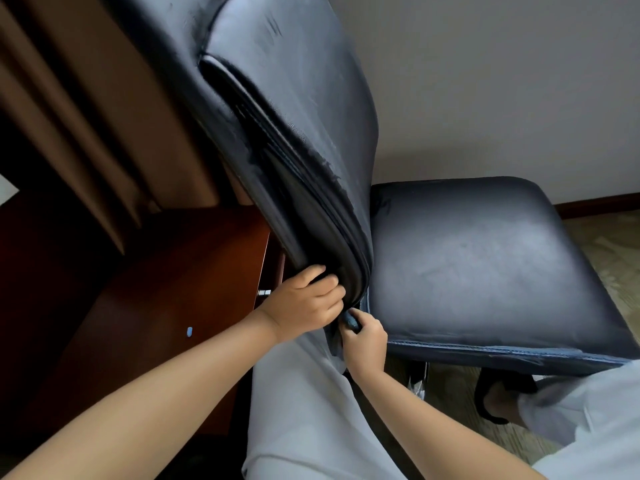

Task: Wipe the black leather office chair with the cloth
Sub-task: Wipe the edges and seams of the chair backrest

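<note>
The black leather office chair (485,265) fills the middle of the view, its tall backrest leaning from the top left down to the seat. My left hand (304,299) grips the lower edge of the backrest, fingers curled around the rim. My right hand (365,337) sits just below it at the gap between backrest and seat, closed on a small dark bunched cloth (349,320). Most of the cloth is hidden inside my fingers.
A reddish-brown wooden desk (166,289) stands left of the chair, with a brown curtain (69,116) behind it. My legs in light grey trousers (311,410) are below the chair. A foot in a dark sandal (498,400) rests under the seat's front edge. A white wall is behind.
</note>
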The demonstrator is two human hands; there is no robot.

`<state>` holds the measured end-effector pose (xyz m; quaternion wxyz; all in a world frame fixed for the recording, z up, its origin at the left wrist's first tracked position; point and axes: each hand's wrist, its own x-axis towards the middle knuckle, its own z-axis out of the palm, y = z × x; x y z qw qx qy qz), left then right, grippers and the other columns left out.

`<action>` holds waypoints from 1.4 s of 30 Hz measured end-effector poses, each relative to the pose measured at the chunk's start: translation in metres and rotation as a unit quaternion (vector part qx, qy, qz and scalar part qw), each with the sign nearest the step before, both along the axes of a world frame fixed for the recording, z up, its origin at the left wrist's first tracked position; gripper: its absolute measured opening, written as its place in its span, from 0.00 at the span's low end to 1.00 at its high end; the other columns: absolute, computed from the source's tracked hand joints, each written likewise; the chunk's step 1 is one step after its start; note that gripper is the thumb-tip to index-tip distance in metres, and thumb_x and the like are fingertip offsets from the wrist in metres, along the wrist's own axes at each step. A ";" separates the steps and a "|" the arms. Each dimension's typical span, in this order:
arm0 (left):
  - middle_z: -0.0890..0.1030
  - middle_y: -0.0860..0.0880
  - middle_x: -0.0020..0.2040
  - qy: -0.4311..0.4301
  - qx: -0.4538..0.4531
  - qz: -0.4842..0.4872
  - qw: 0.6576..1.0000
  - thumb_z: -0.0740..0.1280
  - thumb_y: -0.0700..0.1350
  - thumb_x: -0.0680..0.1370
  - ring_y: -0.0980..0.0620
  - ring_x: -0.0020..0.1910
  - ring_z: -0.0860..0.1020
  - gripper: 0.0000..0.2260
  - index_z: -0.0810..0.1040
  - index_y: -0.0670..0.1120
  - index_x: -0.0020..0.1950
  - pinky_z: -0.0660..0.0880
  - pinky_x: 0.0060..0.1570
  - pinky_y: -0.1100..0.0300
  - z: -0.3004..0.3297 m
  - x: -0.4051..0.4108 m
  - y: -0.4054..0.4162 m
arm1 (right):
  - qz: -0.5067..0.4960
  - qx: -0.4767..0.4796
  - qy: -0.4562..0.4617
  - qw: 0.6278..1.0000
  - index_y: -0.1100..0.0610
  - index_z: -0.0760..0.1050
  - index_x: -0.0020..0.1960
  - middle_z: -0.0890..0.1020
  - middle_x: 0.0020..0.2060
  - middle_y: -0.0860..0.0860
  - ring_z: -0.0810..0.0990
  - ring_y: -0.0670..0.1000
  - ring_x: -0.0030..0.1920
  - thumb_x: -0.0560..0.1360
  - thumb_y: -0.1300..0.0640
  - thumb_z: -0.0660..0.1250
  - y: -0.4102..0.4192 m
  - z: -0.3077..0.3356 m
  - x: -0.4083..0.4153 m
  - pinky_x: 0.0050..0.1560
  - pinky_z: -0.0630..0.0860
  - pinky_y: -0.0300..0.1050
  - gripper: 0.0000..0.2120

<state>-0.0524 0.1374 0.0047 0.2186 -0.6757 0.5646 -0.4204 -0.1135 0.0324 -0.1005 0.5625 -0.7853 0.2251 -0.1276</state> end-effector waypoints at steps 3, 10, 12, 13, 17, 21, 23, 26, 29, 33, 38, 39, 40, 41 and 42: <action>0.77 0.53 0.35 0.006 0.005 0.003 1.000 0.62 0.38 0.74 0.53 0.40 0.79 0.11 0.76 0.50 0.33 0.67 0.60 0.56 0.001 -0.002 0.000 | -0.004 0.003 -0.014 1.000 0.62 0.79 0.58 0.82 0.50 0.56 0.77 0.55 0.54 0.73 0.65 0.68 0.000 0.001 -0.002 0.58 0.74 0.51 0.14; 0.76 0.53 0.35 0.006 0.011 0.003 1.000 0.62 0.38 0.74 0.53 0.40 0.79 0.12 0.75 0.49 0.33 0.67 0.59 0.56 0.002 0.000 0.002 | 0.031 -0.036 -0.017 0.999 0.61 0.80 0.53 0.81 0.46 0.54 0.77 0.55 0.49 0.72 0.67 0.67 -0.002 -0.001 0.001 0.52 0.75 0.48 0.10; 0.76 0.53 0.35 0.006 0.011 0.004 1.000 0.62 0.38 0.74 0.53 0.40 0.78 0.11 0.75 0.50 0.33 0.67 0.58 0.56 0.002 0.000 0.002 | 0.059 -0.065 -0.012 0.996 0.61 0.80 0.51 0.81 0.45 0.53 0.76 0.53 0.48 0.73 0.66 0.67 -0.005 -0.001 0.004 0.48 0.72 0.44 0.08; 0.76 0.53 0.35 0.004 0.009 0.006 1.000 0.61 0.38 0.74 0.53 0.40 0.78 0.12 0.75 0.50 0.33 0.67 0.58 0.56 0.003 0.001 0.002 | 0.074 -0.081 -0.009 0.994 0.61 0.80 0.49 0.80 0.44 0.53 0.75 0.52 0.46 0.73 0.66 0.67 -0.007 0.000 0.005 0.46 0.69 0.41 0.07; 0.77 0.53 0.35 -0.012 0.006 0.017 1.000 0.58 0.37 0.76 0.53 0.40 0.77 0.15 0.75 0.50 0.33 0.67 0.58 0.56 0.002 0.001 -0.001 | 0.081 -0.106 -0.002 0.991 0.62 0.79 0.45 0.79 0.41 0.53 0.72 0.51 0.43 0.73 0.66 0.65 -0.011 0.005 0.006 0.38 0.63 0.33 0.04; 0.77 0.53 0.35 -0.015 0.019 0.017 1.000 0.57 0.37 0.76 0.53 0.41 0.76 0.15 0.75 0.50 0.33 0.67 0.58 0.55 0.003 -0.001 -0.002 | 0.020 -0.047 -0.029 0.998 0.62 0.80 0.54 0.82 0.47 0.54 0.77 0.54 0.50 0.73 0.65 0.68 -0.003 0.004 -0.004 0.51 0.72 0.42 0.10; 0.77 0.53 0.36 -0.018 0.029 0.015 0.999 0.57 0.37 0.76 0.53 0.41 0.77 0.16 0.76 0.50 0.34 0.67 0.57 0.55 0.003 -0.001 0.000 | -0.002 -0.024 -0.035 0.999 0.63 0.79 0.57 0.82 0.49 0.55 0.77 0.53 0.53 0.73 0.65 0.69 0.001 0.003 -0.007 0.54 0.71 0.43 0.12; 0.77 0.53 0.36 -0.020 0.030 0.010 0.999 0.57 0.37 0.76 0.53 0.41 0.78 0.15 0.76 0.51 0.34 0.68 0.57 0.56 0.005 -0.001 -0.001 | 0.005 -0.021 -0.031 0.999 0.63 0.79 0.58 0.82 0.49 0.54 0.77 0.53 0.52 0.74 0.65 0.68 0.000 0.002 -0.006 0.54 0.73 0.44 0.13; 0.78 0.53 0.36 -0.006 0.024 0.006 1.000 0.59 0.37 0.76 0.54 0.40 0.78 0.14 0.76 0.50 0.34 0.68 0.59 0.56 0.006 -0.002 -0.001 | 0.027 -0.024 -0.007 0.999 0.63 0.80 0.56 0.82 0.46 0.55 0.79 0.55 0.48 0.73 0.67 0.67 -0.004 0.003 0.001 0.50 0.75 0.46 0.11; 0.77 0.53 0.35 -0.011 0.008 0.001 1.000 0.59 0.37 0.75 0.53 0.40 0.78 0.14 0.75 0.50 0.33 0.67 0.61 0.56 0.002 0.002 -0.001 | 0.065 -0.079 0.011 0.995 0.62 0.80 0.53 0.81 0.45 0.54 0.77 0.55 0.49 0.72 0.67 0.66 -0.006 -0.001 0.007 0.48 0.73 0.46 0.11; 0.76 0.54 0.35 -0.011 0.008 0.014 1.000 0.60 0.37 0.74 0.54 0.40 0.77 0.13 0.75 0.50 0.32 0.67 0.61 0.56 0.002 0.001 -0.002 | 0.081 -0.110 0.057 0.989 0.60 0.81 0.48 0.82 0.42 0.54 0.78 0.53 0.43 0.73 0.65 0.66 -0.014 -0.002 0.012 0.39 0.66 0.38 0.07; 0.76 0.53 0.35 -0.012 0.006 0.014 1.000 0.59 0.37 0.75 0.53 0.40 0.77 0.14 0.75 0.50 0.32 0.67 0.61 0.55 0.001 0.000 -0.002 | 0.082 -0.110 0.074 0.988 0.60 0.81 0.48 0.82 0.41 0.53 0.78 0.52 0.42 0.74 0.64 0.66 -0.016 -0.002 0.011 0.38 0.65 0.38 0.06; 0.76 0.53 0.35 -0.011 0.004 0.014 1.000 0.59 0.37 0.75 0.53 0.41 0.76 0.14 0.75 0.50 0.32 0.67 0.61 0.55 0.000 -0.001 -0.003 | 0.082 -0.105 0.077 0.988 0.59 0.82 0.48 0.83 0.41 0.53 0.77 0.51 0.41 0.74 0.63 0.66 -0.018 -0.003 0.009 0.38 0.66 0.39 0.06; 0.76 0.53 0.35 -0.013 0.002 0.013 1.000 0.58 0.37 0.75 0.53 0.41 0.76 0.14 0.75 0.50 0.33 0.67 0.61 0.55 0.000 -0.001 -0.003 | 0.080 -0.095 0.066 0.990 0.59 0.82 0.49 0.83 0.41 0.53 0.77 0.50 0.41 0.74 0.62 0.66 -0.019 -0.004 0.006 0.39 0.67 0.39 0.06; 0.76 0.53 0.35 -0.015 0.000 0.012 1.000 0.58 0.37 0.75 0.52 0.42 0.75 0.15 0.75 0.50 0.33 0.67 0.61 0.55 -0.001 -0.002 -0.004 | 0.075 -0.082 0.049 0.993 0.59 0.82 0.50 0.83 0.42 0.53 0.77 0.50 0.41 0.74 0.63 0.67 -0.018 -0.004 0.003 0.40 0.67 0.39 0.07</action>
